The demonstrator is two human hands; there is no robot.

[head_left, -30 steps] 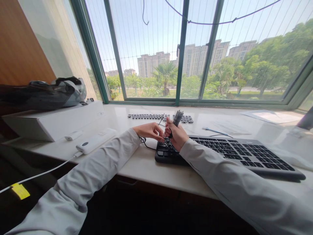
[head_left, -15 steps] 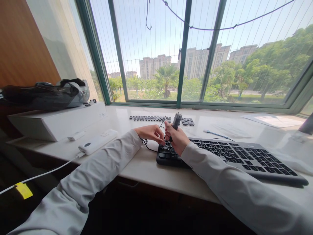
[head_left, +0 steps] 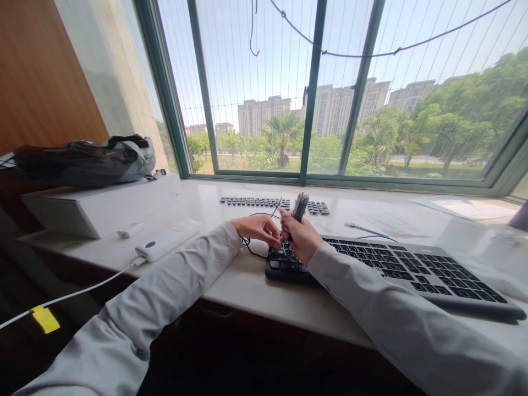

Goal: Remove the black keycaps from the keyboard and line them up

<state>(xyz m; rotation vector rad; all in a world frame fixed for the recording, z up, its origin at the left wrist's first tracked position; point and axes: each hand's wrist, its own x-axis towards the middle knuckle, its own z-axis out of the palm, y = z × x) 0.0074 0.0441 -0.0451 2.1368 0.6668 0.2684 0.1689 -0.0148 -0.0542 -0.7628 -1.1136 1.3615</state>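
Observation:
A black and grey keyboard [head_left: 391,264] lies on the pale desktop, many of its key positions showing bare sockets with light outlines. Over its left end, the fingers of my left hand [head_left: 260,228] are bent together in a pinch at the keys; whatever is between the fingertips is hidden. My right hand [head_left: 303,237] is right beside it, wrapped around a dark blocky tool [head_left: 301,205] that sticks up out of the fist. Its lower end is hidden. A thin dark rod [head_left: 276,205] slants up beside my right thumb. Larger black keys [head_left: 284,266] remain at the keyboard's near left corner.
Loose keycaps [head_left: 256,202] lie in rows toward the window. A small blue-tipped brush-like stick [head_left: 367,230] is behind the keyboard, papers [head_left: 466,207] farther right. On the left are a white power bank [head_left: 167,240] with a cable, and a white box [head_left: 103,206] under a dark bag.
The whole view has shifted slightly, moving the scene a little down and right. Both hands keep nearly the same pose at the keyboard's left end.

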